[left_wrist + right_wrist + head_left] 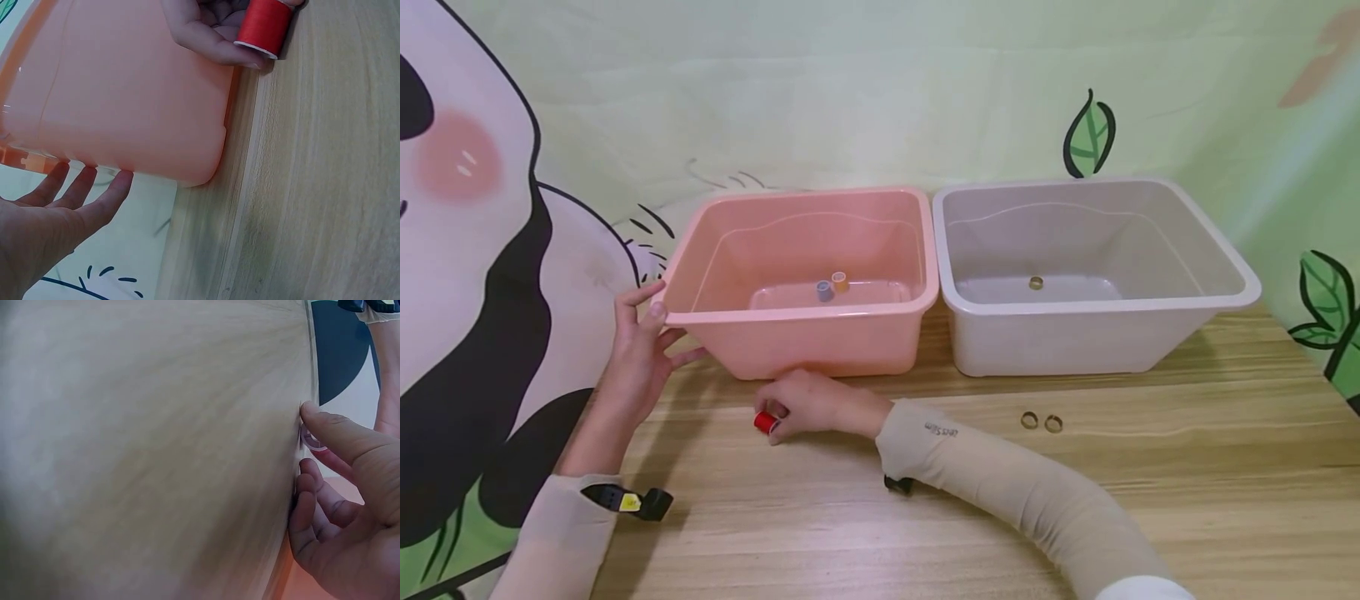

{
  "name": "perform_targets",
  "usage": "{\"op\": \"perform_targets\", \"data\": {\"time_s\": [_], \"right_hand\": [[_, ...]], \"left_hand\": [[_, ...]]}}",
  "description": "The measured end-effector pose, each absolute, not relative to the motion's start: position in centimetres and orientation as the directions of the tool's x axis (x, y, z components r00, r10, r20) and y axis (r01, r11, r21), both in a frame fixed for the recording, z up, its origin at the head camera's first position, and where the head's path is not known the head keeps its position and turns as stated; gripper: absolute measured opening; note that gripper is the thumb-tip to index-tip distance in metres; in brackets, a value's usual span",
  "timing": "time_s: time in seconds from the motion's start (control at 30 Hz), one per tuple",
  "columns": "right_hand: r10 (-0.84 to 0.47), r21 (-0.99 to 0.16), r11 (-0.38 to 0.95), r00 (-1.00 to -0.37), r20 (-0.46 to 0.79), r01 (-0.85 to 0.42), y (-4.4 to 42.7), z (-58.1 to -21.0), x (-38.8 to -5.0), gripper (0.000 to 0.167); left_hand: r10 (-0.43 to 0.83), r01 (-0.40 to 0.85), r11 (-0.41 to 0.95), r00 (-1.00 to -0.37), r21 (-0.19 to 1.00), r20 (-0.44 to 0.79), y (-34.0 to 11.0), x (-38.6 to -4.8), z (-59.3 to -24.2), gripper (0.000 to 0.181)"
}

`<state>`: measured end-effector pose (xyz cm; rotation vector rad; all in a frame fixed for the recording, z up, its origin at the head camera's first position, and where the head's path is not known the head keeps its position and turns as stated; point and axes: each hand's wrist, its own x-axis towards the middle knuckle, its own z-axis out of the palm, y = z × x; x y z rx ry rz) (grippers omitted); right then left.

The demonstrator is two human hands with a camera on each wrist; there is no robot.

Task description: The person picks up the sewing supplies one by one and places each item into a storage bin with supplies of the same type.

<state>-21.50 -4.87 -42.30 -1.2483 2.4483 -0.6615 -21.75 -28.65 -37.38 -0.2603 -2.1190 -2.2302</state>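
The right hand point(805, 403) pinches a red thread spool point(765, 422) between thumb and index finger, low over the wooden table in front of the pink bin point(820, 342). In the left wrist view the red spool point(265, 26) shows its white rim; the right wrist view has the spool's end point(312, 440) beside the thumb of the right hand point(356, 487). At the pink bin's left end, the left hand point(642, 358) touches the rim and side wall with extended fingers. Inside the pink bin lie a grey-blue spool point(825, 291) and an orange spool point(840, 282).
Right of the pink bin stands a grey-white bin point(1060, 342) with a brass-coloured ring point(1036, 283) inside. Two similar rings, one left point(1029, 420) and one right point(1054, 424), lie on the table point(1187, 467) before it. A printed cloth point(865, 100) hangs behind.
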Motion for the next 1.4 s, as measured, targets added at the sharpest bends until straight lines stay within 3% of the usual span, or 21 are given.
{"op": "perform_targets", "data": {"time_s": [0.37, 0.53, 0.77, 1.4], "right_hand": [[-0.842, -0.532, 0.501, -0.525, -0.121, -0.682, -4.4, -41.9, -21.6, 0.040], [-0.856, -0.509, 0.480, -0.508, -0.095, -0.714, -4.4, -42.0, -21.6, 0.032], [-0.862, -0.561, 0.441, -0.505, -0.046, -0.700, -4.1, -42.2, -21.9, 0.028], [-0.865, -0.655, 0.355, -0.500, 0.041, -0.668, -3.8, -41.4, -21.2, 0.032]], "left_hand": [[0.074, 0.163, -0.078, -0.983, 0.984, 0.169, -28.6, -21.8, -37.5, 0.043], [0.075, 0.164, -0.076, -0.983, 0.984, 0.170, -28.6, -21.8, -37.6, 0.042], [0.072, 0.162, -0.077, -0.983, 0.984, 0.168, -28.6, -21.7, -37.6, 0.042], [0.071, 0.142, -0.051, -0.987, 0.988, 0.146, -28.7, -21.8, -37.5, 0.046]]}}
